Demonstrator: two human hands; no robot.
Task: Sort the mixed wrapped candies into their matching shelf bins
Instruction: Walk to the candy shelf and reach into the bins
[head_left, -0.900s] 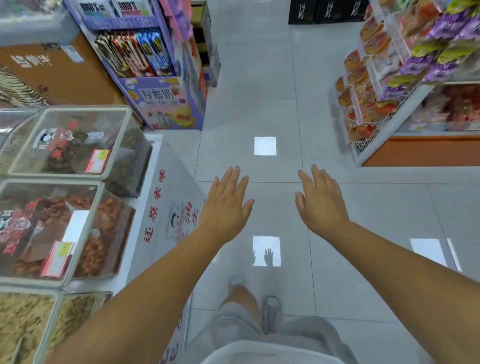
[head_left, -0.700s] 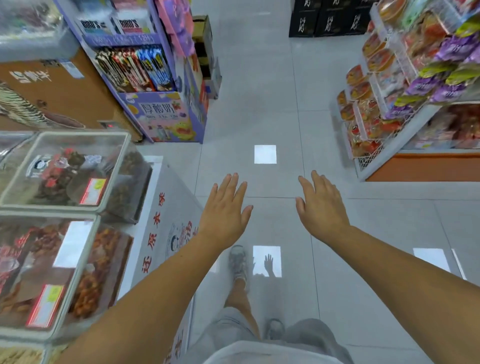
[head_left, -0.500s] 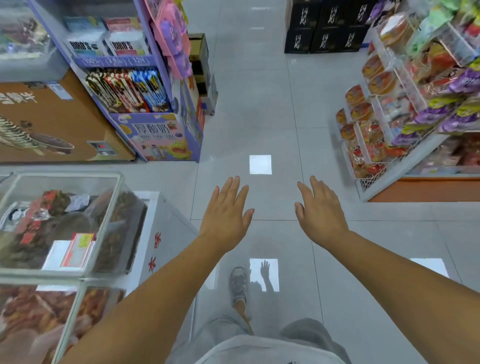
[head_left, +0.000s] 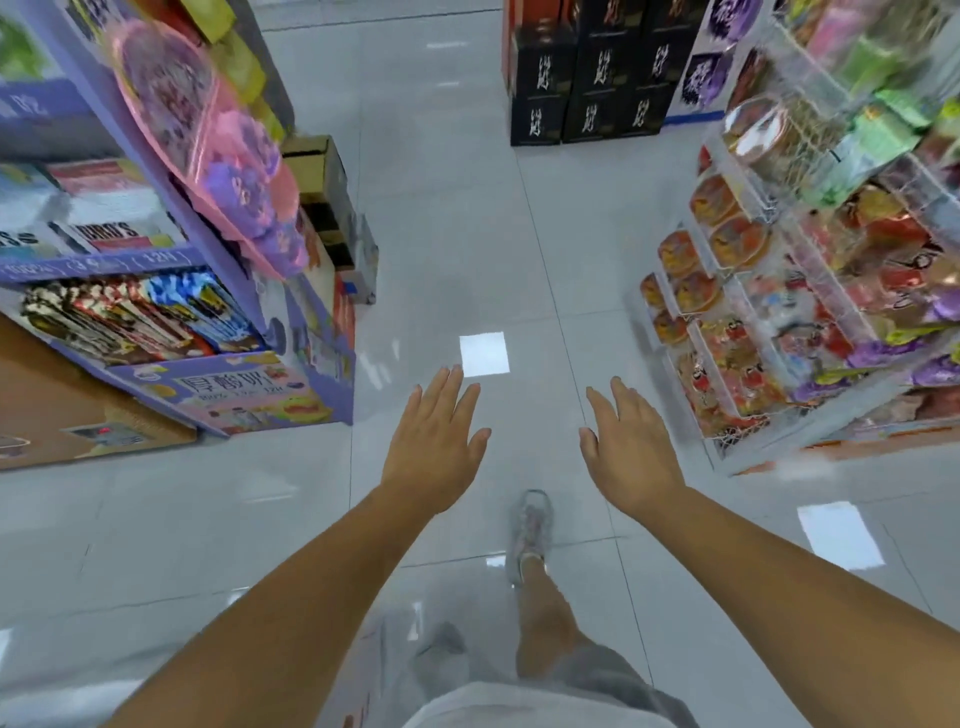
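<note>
- The left-side tubs have gone from view; the person has walked on between stand (head_left: 249, 384) and rack (head_left: 779, 322).
- The left hand (head_left: 434, 441) and right hand (head_left: 631, 452) hover flat, fingers straight, empty.
- No candy is held; wrapped packs sit in the rack. Sorting looks not underway.

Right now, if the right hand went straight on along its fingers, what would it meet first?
Nothing close: the right hand points over bare floor; the black boxes lie far ahead, depth unclear.

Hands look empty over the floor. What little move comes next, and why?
Probably one step toward the clear bin rack on the right: left hand and right hand are open, hold no candy, and touch nothing.
</note>
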